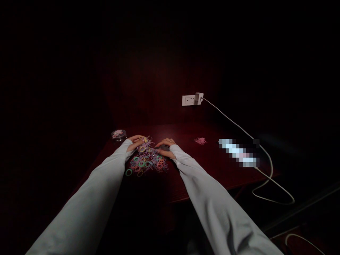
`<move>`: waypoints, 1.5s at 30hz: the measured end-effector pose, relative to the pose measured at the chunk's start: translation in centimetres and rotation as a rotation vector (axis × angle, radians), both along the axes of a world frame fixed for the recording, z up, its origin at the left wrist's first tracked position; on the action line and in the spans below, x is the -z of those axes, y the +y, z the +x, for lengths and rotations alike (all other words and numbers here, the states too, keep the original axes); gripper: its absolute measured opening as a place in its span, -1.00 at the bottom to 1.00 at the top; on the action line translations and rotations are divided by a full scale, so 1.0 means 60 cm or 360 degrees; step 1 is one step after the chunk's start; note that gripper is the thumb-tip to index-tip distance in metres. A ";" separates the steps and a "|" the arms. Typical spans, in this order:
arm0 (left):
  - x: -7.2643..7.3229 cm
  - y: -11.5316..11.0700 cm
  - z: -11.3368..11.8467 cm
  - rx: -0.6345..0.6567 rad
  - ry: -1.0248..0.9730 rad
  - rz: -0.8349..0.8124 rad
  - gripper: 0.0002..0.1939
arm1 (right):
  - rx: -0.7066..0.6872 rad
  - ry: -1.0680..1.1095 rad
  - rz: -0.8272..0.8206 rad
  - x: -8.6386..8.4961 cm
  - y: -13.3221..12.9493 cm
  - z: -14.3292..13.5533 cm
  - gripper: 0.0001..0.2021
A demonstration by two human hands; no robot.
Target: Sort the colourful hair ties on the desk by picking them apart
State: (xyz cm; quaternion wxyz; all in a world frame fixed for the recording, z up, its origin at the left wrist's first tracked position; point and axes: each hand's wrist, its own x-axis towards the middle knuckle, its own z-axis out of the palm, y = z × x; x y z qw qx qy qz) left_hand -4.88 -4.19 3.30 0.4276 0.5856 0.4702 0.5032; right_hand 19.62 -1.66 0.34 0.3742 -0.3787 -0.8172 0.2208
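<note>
A loose heap of colourful hair ties (142,164), small purple, pink, green and yellow rings among them, lies on the dark red table between my hands. My left hand (135,141) is closed at the heap's far left side, with a bunch of purple and yellow hair ties (145,142) at its fingertips. Opposite it, my right hand (166,148) rests at the heap's right edge. Its fingers are curved, with a gap between thumb and forefinger, and the thumb tip touches the ties. Dim light hides fine detail.
A round clear container (118,135) with a pink top stands left. A small pile of pink bands (201,141) lies to the right. Beyond it is a bright, pixelated device (237,152). Its white cable (236,124) runs to a charger (199,98) in the wall socket (187,100).
</note>
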 end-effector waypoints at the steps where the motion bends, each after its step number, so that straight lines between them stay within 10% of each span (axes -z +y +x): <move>1: -0.001 -0.001 0.001 -0.0001 0.0017 0.0000 -0.61 | -0.0042 0.0007 0.0004 -0.001 -0.004 0.000 -0.77; 45: 0.035 0.004 0.019 0.0036 -0.0141 -0.0071 -0.40 | -0.0217 0.0612 -0.0828 0.025 0.026 -0.014 -0.87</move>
